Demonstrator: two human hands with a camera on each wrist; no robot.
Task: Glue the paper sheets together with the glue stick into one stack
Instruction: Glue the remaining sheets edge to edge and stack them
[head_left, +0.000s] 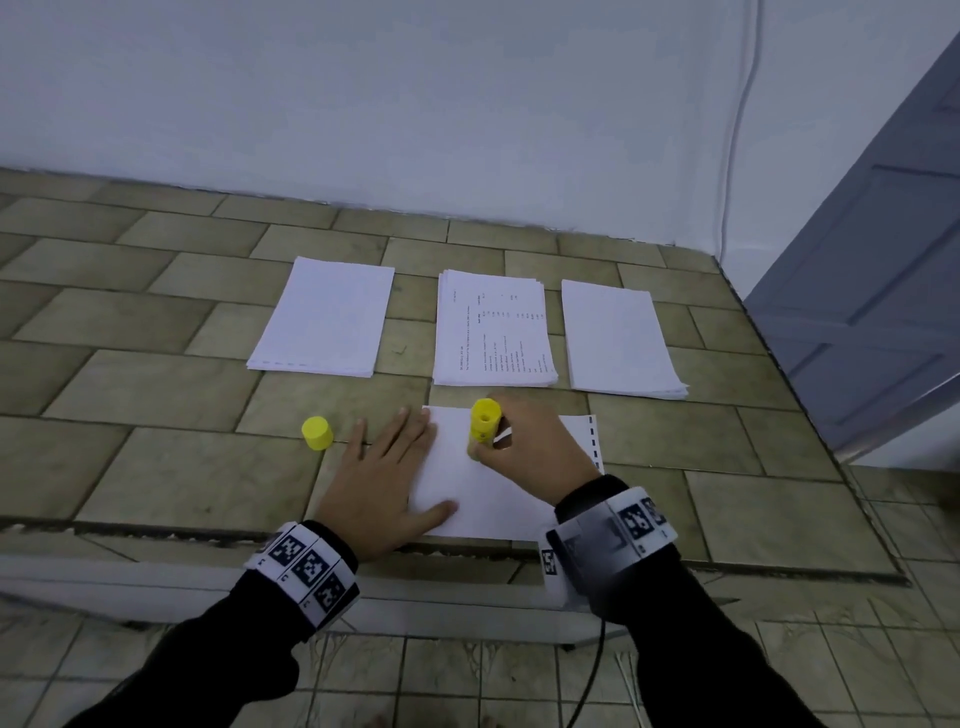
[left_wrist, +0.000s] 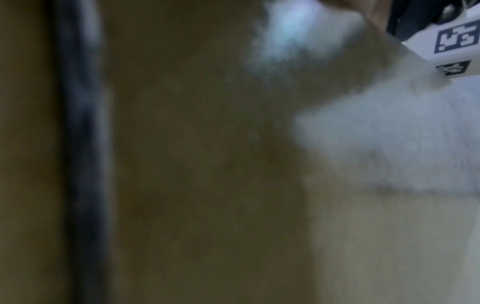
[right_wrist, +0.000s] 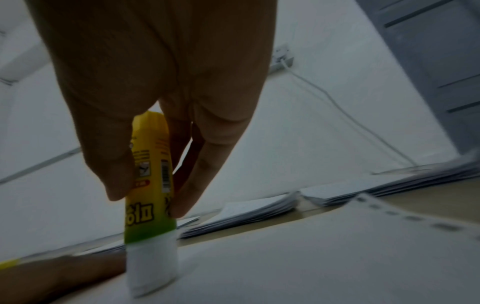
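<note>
A white paper sheet (head_left: 483, 499) lies at the near edge of the tiled counter (head_left: 182, 467). My left hand (head_left: 387, 480) lies flat on its left part, fingers straight. My right hand (head_left: 524, 447) grips the yellow glue stick (head_left: 484, 421) upright, with its white tip pressed on the sheet. In the right wrist view the fingers (right_wrist: 205, 170) and thumb pinch the glue stick (right_wrist: 153, 185), and its white glue end (right_wrist: 152, 267) touches the sheet (right_wrist: 311, 257). The yellow cap (head_left: 317, 432) stands on the counter left of my left hand.
Three paper stacks lie further back: a blank one (head_left: 324, 317) at left, a printed one (head_left: 493, 330) in the middle, another blank one (head_left: 621, 340) at right. A white wall stands behind, and a grey door (head_left: 872, 260) at the right. The left wrist view is blurred.
</note>
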